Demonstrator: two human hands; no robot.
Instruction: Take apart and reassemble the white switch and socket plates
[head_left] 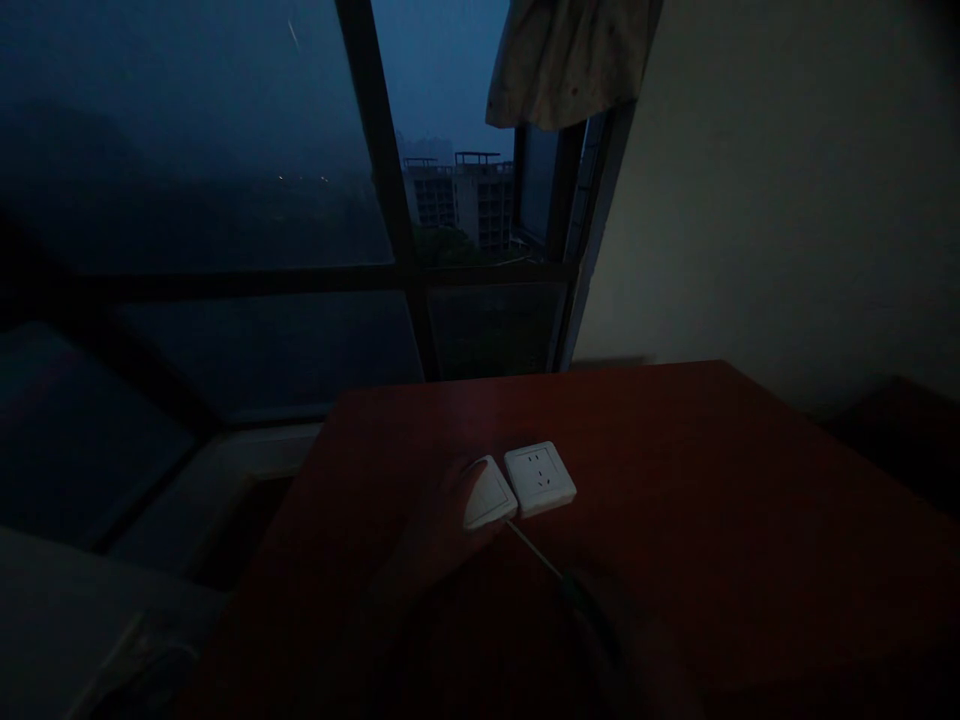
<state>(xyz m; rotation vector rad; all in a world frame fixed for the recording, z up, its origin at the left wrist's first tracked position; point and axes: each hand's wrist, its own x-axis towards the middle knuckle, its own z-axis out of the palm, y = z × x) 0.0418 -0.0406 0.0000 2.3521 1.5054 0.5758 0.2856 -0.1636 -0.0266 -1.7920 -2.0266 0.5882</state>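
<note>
On the red-brown table lie two white wall plates. My left hand [442, 515] is closed around the left side of the nearer one, a white switch plate [492, 492]. Touching or almost touching it on the right is a socket plate [540, 478] with several dark slots. My right hand [619, 625], very dim, grips the dark handle of a screwdriver [536, 550]. The thin shaft slants up and left, and its tip is at the lower edge of the switch plate. Whether the tip sits in a notch there is too dark to tell.
The table [645, 430] reaches toward a dark-framed window [401, 230], with a pale curtain [574, 60] hanging at its top. A plain wall [772, 200] rises on the right. Dim, unclear items [150, 660] lie low at the left.
</note>
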